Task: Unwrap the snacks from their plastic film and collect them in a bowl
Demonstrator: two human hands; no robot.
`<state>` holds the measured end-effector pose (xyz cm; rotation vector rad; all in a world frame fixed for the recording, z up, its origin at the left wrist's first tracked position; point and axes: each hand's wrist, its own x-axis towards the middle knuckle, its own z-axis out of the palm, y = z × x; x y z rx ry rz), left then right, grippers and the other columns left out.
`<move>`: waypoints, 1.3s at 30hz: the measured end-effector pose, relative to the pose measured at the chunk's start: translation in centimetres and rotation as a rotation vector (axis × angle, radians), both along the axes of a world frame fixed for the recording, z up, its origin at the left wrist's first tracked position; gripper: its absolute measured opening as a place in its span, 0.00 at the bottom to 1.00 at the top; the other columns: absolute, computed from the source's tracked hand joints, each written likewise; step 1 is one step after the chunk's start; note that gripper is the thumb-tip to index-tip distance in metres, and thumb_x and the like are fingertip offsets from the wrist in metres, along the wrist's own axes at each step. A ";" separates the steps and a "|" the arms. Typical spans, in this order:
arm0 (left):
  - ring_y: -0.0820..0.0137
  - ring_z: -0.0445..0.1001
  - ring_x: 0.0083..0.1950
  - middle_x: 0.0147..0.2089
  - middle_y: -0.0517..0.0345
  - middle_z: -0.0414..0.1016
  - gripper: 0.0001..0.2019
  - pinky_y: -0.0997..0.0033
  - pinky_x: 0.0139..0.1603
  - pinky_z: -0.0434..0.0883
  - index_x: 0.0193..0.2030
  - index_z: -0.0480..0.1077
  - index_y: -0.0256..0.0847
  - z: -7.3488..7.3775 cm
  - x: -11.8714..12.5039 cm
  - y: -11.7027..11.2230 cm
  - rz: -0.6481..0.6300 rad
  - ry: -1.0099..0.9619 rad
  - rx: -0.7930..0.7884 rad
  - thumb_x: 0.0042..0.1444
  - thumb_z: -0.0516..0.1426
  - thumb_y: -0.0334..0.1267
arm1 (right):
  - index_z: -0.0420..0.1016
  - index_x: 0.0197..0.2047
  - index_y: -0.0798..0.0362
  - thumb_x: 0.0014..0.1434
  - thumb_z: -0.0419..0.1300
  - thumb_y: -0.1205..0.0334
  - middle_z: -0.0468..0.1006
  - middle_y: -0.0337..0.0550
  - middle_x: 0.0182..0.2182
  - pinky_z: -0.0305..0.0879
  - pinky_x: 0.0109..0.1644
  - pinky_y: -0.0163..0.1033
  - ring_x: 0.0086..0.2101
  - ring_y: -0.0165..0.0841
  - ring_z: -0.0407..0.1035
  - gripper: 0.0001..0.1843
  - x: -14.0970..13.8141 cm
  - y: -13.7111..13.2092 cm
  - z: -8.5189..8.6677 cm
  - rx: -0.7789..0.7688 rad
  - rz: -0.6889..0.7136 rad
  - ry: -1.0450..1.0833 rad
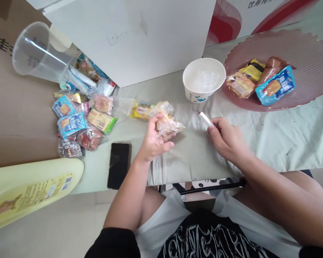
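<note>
My left hand [154,142] holds a crumpled clear plastic wrapper [169,125], with the thumb standing apart from it. Something brownish shows through the plastic, but I cannot make out what it is. Just behind lies a yellow snack packet [141,110], partly covered by the wrapper. In my right hand [227,138] is a slim white stick-like object [205,119] with a dark reddish tip, pinched between thumb and fingers and pointing up and left. Beyond that tip stands a white paper bowl [197,96] with crumpled clear plastic inside.
A pink ribbed plate [309,64] at right bears several packaged snacks [276,86]. At left are a heap of snack packets [72,123], a tilted clear plastic cup [40,53], a phone [119,165] and a pale yellow container [37,190]. A white box [134,39] stands behind.
</note>
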<state>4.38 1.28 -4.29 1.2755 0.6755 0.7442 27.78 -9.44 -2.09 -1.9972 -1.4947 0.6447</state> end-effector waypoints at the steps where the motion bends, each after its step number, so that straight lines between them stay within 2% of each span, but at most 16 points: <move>1: 0.66 0.77 0.51 0.58 0.56 0.69 0.35 0.62 0.52 0.80 0.60 0.64 0.58 -0.3 0.1 0.0 0.042 0.038 0.048 0.47 0.72 0.50 | 0.68 0.43 0.50 0.70 0.50 0.53 0.78 0.42 0.27 0.65 0.33 0.41 0.26 0.36 0.73 0.11 -0.5 -0.1 0.1 0.010 0.038 0.150; 5: 0.63 0.75 0.58 0.56 0.54 0.73 0.18 0.63 0.57 0.76 0.54 0.71 0.51 -1.2 0.5 -0.3 0.220 0.159 0.259 0.61 0.62 0.53 | 0.65 0.44 0.49 0.73 0.47 0.47 0.80 0.41 0.32 0.72 0.36 0.39 0.29 0.31 0.77 0.16 -3.0 -0.4 0.1 0.024 0.226 0.646; 7: 0.63 0.76 0.58 0.55 0.53 0.75 0.16 0.63 0.56 0.76 0.54 0.72 0.50 -1.4 0.6 -0.4 0.248 0.175 0.313 0.64 0.58 0.54 | 0.64 0.45 0.49 0.73 0.46 0.44 0.80 0.41 0.33 0.74 0.35 0.37 0.29 0.30 0.77 0.18 -4.3 -0.6 -0.2 -0.022 0.259 0.779; 10: 0.64 0.78 0.52 0.53 0.53 0.76 0.16 0.63 0.50 0.78 0.54 0.72 0.51 -1.5 0.7 -0.5 0.260 0.183 0.325 0.66 0.56 0.54 | 0.64 0.46 0.50 0.72 0.47 0.41 0.80 0.40 0.32 0.74 0.34 0.36 0.28 0.29 0.77 0.20 -5.3 -1.0 -0.5 -0.080 0.250 0.854; 13: 0.65 0.78 0.49 0.52 0.54 0.75 0.16 0.65 0.47 0.78 0.55 0.70 0.52 -1.5 0.8 -0.7 0.300 0.190 0.308 0.67 0.56 0.54 | 0.64 0.45 0.50 0.71 0.47 0.38 0.80 0.40 0.32 0.74 0.34 0.36 0.28 0.29 0.78 0.22 -5.6 -1.2 -0.6 -0.099 0.231 0.887; 15: 0.67 0.78 0.47 0.51 0.56 0.74 0.18 0.65 0.47 0.77 0.60 0.66 0.56 -1.6 1.0 -0.9 0.325 0.154 0.279 0.66 0.57 0.53 | 0.64 0.45 0.50 0.71 0.48 0.37 0.80 0.40 0.32 0.75 0.34 0.37 0.28 0.29 0.78 0.23 -5.7 -1.2 -0.5 -0.107 0.219 0.908; 19: 0.70 0.78 0.45 0.53 0.61 0.73 0.37 0.64 0.50 0.77 0.70 0.47 0.71 -1.5 1.7 -1.5 0.309 -0.003 0.180 0.61 0.64 0.50 | 0.64 0.45 0.50 0.70 0.49 0.37 0.79 0.39 0.31 0.74 0.34 0.36 0.28 0.29 0.77 0.23 -5.9 -1.2 -0.2 -0.097 0.221 0.934; 21: 0.70 0.78 0.45 0.54 0.62 0.73 0.45 0.63 0.51 0.77 0.71 0.44 0.74 -1.1 1.9 -1.7 0.285 -0.035 0.121 0.56 0.68 0.48 | 0.64 0.45 0.50 0.70 0.49 0.37 0.79 0.39 0.31 0.74 0.34 0.36 0.28 0.28 0.77 0.23 -6.1 -1.2 -0.1 -0.087 0.223 0.943; 23: 0.69 0.79 0.45 0.54 0.61 0.73 0.46 0.64 0.50 0.78 0.70 0.49 0.70 -0.6 1.9 -1.7 0.258 -0.018 0.056 0.52 0.71 0.47 | 0.65 0.45 0.50 0.71 0.49 0.38 0.78 0.39 0.31 0.74 0.34 0.35 0.28 0.28 0.77 0.22 -6.1 -1.2 0.0 -0.081 0.218 0.949; 27: 0.64 0.81 0.49 0.53 0.56 0.78 0.33 0.64 0.50 0.79 0.60 0.69 0.52 0.2 1.3 -1.3 0.154 0.035 -0.042 0.48 0.73 0.48 | 0.66 0.46 0.50 0.71 0.50 0.41 0.78 0.38 0.30 0.71 0.30 0.33 0.26 0.27 0.75 0.20 -5.7 -1.1 0.0 -0.083 0.187 0.942; 30: 0.63 0.81 0.53 0.54 0.54 0.80 0.31 0.61 0.55 0.79 0.58 0.72 0.48 0.2 0.8 -0.9 0.113 0.014 -0.079 0.48 0.73 0.49 | 0.67 0.46 0.51 0.70 0.53 0.44 0.78 0.37 0.29 0.68 0.26 0.32 0.23 0.25 0.72 0.18 -5.1 -0.8 0.3 -0.107 0.175 0.932; 33: 0.61 0.82 0.50 0.50 0.53 0.82 0.27 0.57 0.54 0.81 0.55 0.73 0.47 0.4 0.5 -0.1 0.172 0.015 -0.096 0.50 0.70 0.53 | 0.69 0.46 0.51 0.69 0.54 0.48 0.78 0.37 0.28 0.65 0.22 0.31 0.21 0.25 0.69 0.15 -4.4 -0.4 1.0 -0.184 0.184 0.908; 36: 0.59 0.83 0.50 0.45 0.53 0.83 0.26 0.52 0.53 0.81 0.53 0.73 0.48 0.9 -0.2 1.3 0.305 0.017 -0.011 0.54 0.65 0.60 | 0.71 0.44 0.51 0.68 0.54 0.52 0.79 0.38 0.28 0.62 0.20 0.32 0.19 0.25 0.68 0.12 -3.6 -0.1 1.8 -0.293 0.221 0.823; 39: 0.57 0.81 0.55 0.45 0.52 0.82 0.27 0.51 0.57 0.79 0.54 0.73 0.50 1.3 -0.9 2.3 0.389 0.011 0.105 0.57 0.58 0.67 | 0.73 0.42 0.51 0.67 0.53 0.53 0.80 0.39 0.28 0.64 0.23 0.35 0.19 0.27 0.68 0.12 -2.3 0.1 2.1 -0.259 0.226 0.598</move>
